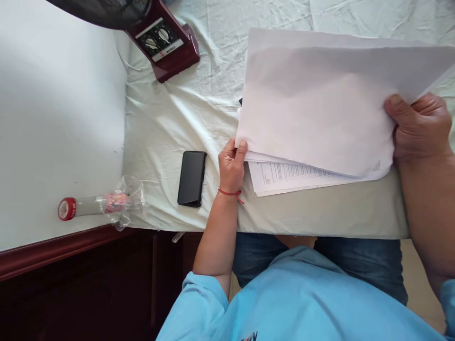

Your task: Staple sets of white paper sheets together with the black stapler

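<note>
Several large white paper sheets (320, 104) are held up between my two hands, their near face mostly blank with small print at the lower right corner. My left hand (232, 163), with a red string at the wrist, pinches their lower left corner between thumb and fingers. At the right side my right hand (421, 125) grips the edge, thumb on top and fingers hidden behind. Beneath them, printed papers (284, 177) lie on the cloth, partly covered. A small dark thing shows at the sheets' left edge, too hidden to name.
A black phone (192, 179) lies on the pale green tablecloth (220, 85) left of my left hand. A dark red fan base (174, 45) with knobs stands at the back left. A red-capped bottle (90, 207) in clear plastic is on the far left white surface.
</note>
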The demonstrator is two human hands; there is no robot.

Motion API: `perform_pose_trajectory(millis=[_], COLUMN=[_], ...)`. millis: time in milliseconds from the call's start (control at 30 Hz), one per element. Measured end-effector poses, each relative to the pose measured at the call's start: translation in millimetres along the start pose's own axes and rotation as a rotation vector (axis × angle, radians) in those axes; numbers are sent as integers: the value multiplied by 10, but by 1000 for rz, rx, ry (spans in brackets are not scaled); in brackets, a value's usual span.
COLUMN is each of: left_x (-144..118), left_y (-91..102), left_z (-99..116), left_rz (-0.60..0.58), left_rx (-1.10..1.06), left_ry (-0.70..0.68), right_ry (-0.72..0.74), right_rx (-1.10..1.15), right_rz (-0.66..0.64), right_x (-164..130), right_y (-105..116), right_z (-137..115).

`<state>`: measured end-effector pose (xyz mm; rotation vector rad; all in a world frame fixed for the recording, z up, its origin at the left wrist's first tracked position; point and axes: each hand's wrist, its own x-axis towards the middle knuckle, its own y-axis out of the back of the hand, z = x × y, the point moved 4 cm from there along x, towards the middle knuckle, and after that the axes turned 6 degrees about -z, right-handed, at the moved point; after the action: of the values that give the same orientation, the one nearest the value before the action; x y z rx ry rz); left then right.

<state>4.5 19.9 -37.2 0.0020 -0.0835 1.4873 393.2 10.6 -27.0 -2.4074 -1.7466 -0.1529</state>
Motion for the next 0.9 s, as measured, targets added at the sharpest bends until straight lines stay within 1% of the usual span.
perform_pose_trajectory(millis=[100,233,300,367,433,500,533,633,700,800,867,900], left_x=[4,-22,-37,-40,-31,-16,-8,9,13,11,13,17], left_y=[1,15,22,30,48,70,79,76,67,68,73,74], left_z=[-16,27,61,79,73,44,28,-6,-8,8,18,20], left_rz=[-13,8,31,53,82,101,99,56,46,111,147,150], left_rx=[-22,52,90,76,28,-27,-53,-117,-148,-191,-203,-198], left_ry=[26,95,111,101,70,51,48,58,65,65,67,70], right_ry=[19,41,27,-28,-125,-221,-243,-229,-242,-298,-279,-253], right_rx=[57,-15,-24,5,25,-5,-31,-73,-74,-108,-121,-126], right_rz=[-57,-90,-104,-134,-199,-245,-238,-153,-135,-162,-152,-126], right_x=[-19,-19,-29,-55,-95,-135,-148,-152,-147,-142,-132,-123], right_y=[-61,-35,-27,-45,-87,-113,-108,-47,-17,-11,-21,-24], right_z=[-20,-16,-21,-28,-23,1,14,42,56,48,13,-8])
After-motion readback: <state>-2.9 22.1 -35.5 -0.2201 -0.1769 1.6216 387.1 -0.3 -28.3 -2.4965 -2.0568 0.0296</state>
